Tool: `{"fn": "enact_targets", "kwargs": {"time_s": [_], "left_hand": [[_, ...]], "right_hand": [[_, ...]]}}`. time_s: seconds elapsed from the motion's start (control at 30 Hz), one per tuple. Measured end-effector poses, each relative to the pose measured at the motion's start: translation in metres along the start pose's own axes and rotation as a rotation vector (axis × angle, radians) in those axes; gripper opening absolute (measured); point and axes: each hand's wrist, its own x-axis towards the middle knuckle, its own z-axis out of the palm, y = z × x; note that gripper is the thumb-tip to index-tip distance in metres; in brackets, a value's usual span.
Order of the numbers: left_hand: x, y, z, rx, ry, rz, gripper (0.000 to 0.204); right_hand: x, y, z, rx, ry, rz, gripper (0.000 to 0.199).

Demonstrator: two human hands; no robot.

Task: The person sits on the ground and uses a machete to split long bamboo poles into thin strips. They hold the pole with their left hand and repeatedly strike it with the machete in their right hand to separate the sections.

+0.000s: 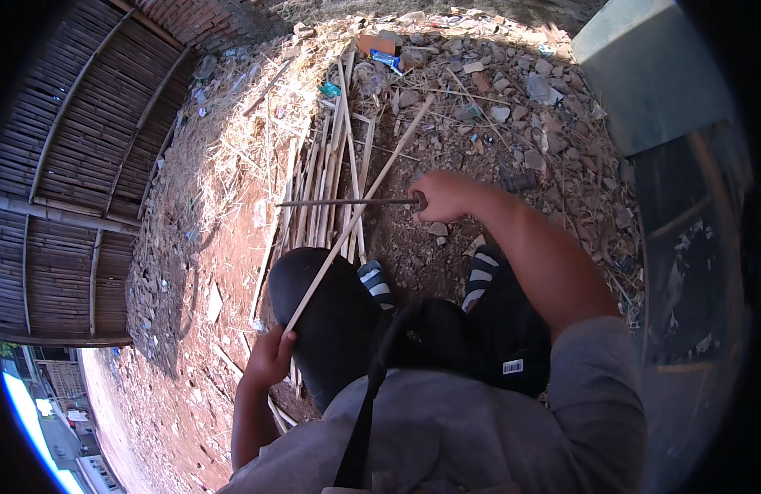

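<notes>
My left hand [270, 356] is closed around the lower end of a long pale bamboo strip [394, 158]. The strip slants up and to the right over my left knee. In my right hand [448, 196] is the handle of a long knife [331, 202], its narrow dark blade seen nearly edge-on and pointing left. The blade crosses the strip near mid-length; whether they touch I cannot tell. Beneath them, more split bamboo strips [320, 173] lie in a loose bundle on the ground.
Rubble [533, 136] and bits of litter cover the ground ahead and to the right. Dry straw [220, 136] is scattered on the left. A woven bamboo wall [76, 123] stands at the left, a grey-green panel [652, 78] at the right. My sandalled feet [375, 282] are close below the blade.
</notes>
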Motion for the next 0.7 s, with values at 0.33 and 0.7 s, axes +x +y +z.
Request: {"fn": "enact_targets", "kwargs": {"time_s": [0.33, 0.7], "left_hand": [[-0.001, 0.007, -0.006, 0.029, -0.014, -0.054, 0.04], [-0.001, 0.011, -0.006, -0.003, 0.0, -0.038, 0.039]], "right_hand": [[0.009, -0.01, 0.021, 0.021, 0.014, -0.052, 0.067], [0.007, -0.011, 0.019, -0.054, 0.015, -0.07, 0.063]]}}
